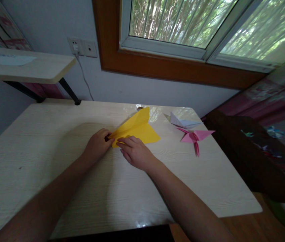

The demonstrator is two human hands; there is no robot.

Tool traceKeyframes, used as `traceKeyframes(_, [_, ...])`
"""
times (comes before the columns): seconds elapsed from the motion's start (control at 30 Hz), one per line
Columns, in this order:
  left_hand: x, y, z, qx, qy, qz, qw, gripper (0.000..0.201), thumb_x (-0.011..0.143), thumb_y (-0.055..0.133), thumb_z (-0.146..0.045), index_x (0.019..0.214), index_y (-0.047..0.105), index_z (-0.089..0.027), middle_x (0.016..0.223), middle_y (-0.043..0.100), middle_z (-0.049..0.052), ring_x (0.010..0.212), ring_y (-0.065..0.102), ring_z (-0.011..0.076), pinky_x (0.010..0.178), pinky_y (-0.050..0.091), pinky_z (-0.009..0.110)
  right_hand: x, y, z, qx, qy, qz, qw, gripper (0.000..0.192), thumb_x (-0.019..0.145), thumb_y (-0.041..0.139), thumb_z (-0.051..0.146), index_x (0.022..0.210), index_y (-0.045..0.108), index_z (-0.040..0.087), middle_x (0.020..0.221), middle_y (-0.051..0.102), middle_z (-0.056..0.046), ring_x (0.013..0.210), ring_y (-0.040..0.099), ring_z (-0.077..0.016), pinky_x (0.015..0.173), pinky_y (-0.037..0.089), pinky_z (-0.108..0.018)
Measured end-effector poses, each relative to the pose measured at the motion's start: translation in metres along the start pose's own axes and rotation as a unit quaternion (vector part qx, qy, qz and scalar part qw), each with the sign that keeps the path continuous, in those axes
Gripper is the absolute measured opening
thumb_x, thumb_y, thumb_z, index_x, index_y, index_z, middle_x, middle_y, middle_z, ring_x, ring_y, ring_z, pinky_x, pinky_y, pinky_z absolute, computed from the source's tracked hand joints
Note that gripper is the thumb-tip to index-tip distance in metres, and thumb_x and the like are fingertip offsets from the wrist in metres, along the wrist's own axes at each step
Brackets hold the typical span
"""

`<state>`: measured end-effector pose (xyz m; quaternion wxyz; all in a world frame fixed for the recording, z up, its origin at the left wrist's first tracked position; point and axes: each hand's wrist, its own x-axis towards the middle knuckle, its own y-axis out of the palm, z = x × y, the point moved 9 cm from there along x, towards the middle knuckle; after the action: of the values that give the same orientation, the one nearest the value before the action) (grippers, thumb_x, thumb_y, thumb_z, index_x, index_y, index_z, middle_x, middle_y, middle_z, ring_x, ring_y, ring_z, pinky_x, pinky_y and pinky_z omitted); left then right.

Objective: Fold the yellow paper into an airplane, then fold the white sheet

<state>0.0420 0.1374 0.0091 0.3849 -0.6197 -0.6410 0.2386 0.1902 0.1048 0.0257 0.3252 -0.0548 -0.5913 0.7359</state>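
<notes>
Yellow paper [138, 126] creased into flared wings, on a pale desk [195, 188], left hand [97, 145], its fingers clamped on the narrow left end, right hand [137, 154], fingers apart, partly hiding the near edge, pink origami [190, 136], white paper [181, 122] at right

Dim; daylight from window [195, 30], tabletop [195, 188] glare

Bench [38, 188]: I see a pale, wood-grained top, shiny in patches.
Middle: folded yellow paper [138, 124], wider end towards the wall.
Right: I count a pink paper figure [192, 136] just beside a whitish folded piece [182, 122].
Left: dark legs [69, 90] carry a shelf [59, 70] bearing a white sheet [8, 60].
</notes>
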Motion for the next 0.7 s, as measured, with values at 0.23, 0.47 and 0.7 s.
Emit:
traceKeyframes(0.23, [-0.001, 0.000, -0.008, 0.000, 0.072, -0.025, 0.997, 0.009, 0.089, 0.058, -0.021, 0.094, 0.065, -0.018, 0.092, 0.062, 0.004, 0.086, 0.060, 0.0203, 0.078, 0.048, 0.033, 0.001, -0.003, -0.002, 0.017, -0.010, -0.022, 1.000, 0.031, 0.101, 0.050, 0.019, 0.127, 0.067, 0.019, 0.128, 0.068, -0.008, 0.115, 0.059, -0.0246, 0.102, 0.049, -0.043])
traceKeyframes(0.47, [-0.004, 0.003, -0.022, 0.022, 0.132, -0.008, 0.991, 0.010, 0.092, 0.056, -0.017, 0.093, 0.066, -0.018, 0.093, 0.061, 0.005, 0.088, 0.060, 0.0205, 0.081, 0.050, 0.033, 0.001, -0.006, -0.003, 0.026, -0.013, -0.041, 0.999, 0.030, 0.099, 0.053, 0.017, 0.124, 0.069, 0.018, 0.125, 0.070, -0.009, 0.117, 0.061, -0.0241, 0.102, 0.051, -0.042])
traceKeyframes(0.7, [-0.009, 0.007, -0.032, 0.072, 0.189, -0.003, 0.979, 0.015, 0.095, 0.054, -0.016, 0.096, 0.069, -0.017, 0.094, 0.060, 0.007, 0.090, 0.057, 0.0217, 0.087, 0.050, 0.037, -0.002, -0.021, -0.009, 0.040, 0.008, -0.096, 0.995, 0.031, 0.099, 0.051, 0.017, 0.126, 0.066, 0.020, 0.119, 0.071, -0.009, 0.107, 0.066, -0.0220, 0.097, 0.055, -0.039])
